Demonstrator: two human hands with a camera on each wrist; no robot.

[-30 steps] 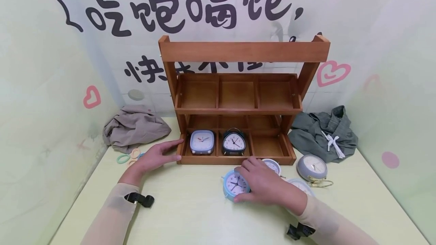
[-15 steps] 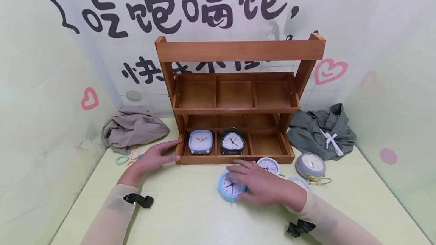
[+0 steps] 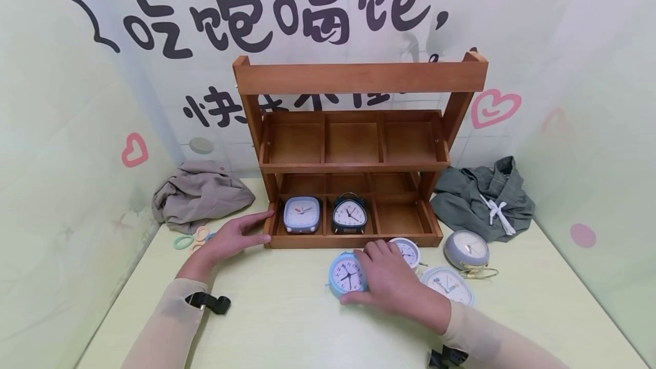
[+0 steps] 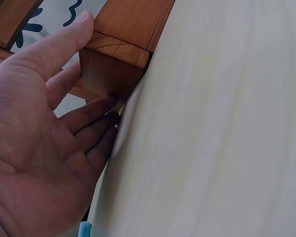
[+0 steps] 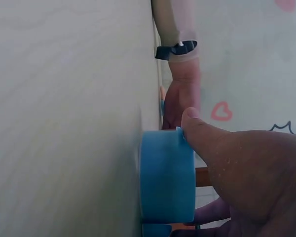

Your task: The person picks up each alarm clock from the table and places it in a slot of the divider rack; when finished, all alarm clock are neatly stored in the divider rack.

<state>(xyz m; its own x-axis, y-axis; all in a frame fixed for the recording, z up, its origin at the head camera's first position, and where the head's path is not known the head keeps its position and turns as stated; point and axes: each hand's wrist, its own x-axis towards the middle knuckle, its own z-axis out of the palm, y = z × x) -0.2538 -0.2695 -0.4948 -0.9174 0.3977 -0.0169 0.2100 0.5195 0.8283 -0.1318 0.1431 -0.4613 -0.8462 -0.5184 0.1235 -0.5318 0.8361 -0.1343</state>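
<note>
A round light-blue alarm clock (image 3: 348,274) lies face up on the table in front of the wooden rack (image 3: 353,241). My right hand (image 3: 392,278) grips its right side in the head view. The right wrist view shows my thumb at one edge of the clock (image 5: 167,177) and fingers at the opposite edge. My left hand (image 3: 233,239) touches the rack's lower left end with fingers extended; in the left wrist view my thumb meets the wooden corner (image 4: 113,69). A blue square clock (image 3: 302,214) and a dark triangular alarm clock (image 3: 350,213) sit in the bottom tier's left and middle compartments.
Right of my hand lie a white alarm clock (image 3: 407,252), a pale blue clock (image 3: 447,286) and a grey-purple clock (image 3: 467,248). Grey-brown cloth (image 3: 202,195) and pastel rings (image 3: 183,242) lie left of the rack, dark green cloth (image 3: 476,201) right of it.
The light-blue clock has turned counterclockwise in the head view. My right fingers lifted across its face, then moved back to its right edge. My left hand stays at the rack.
</note>
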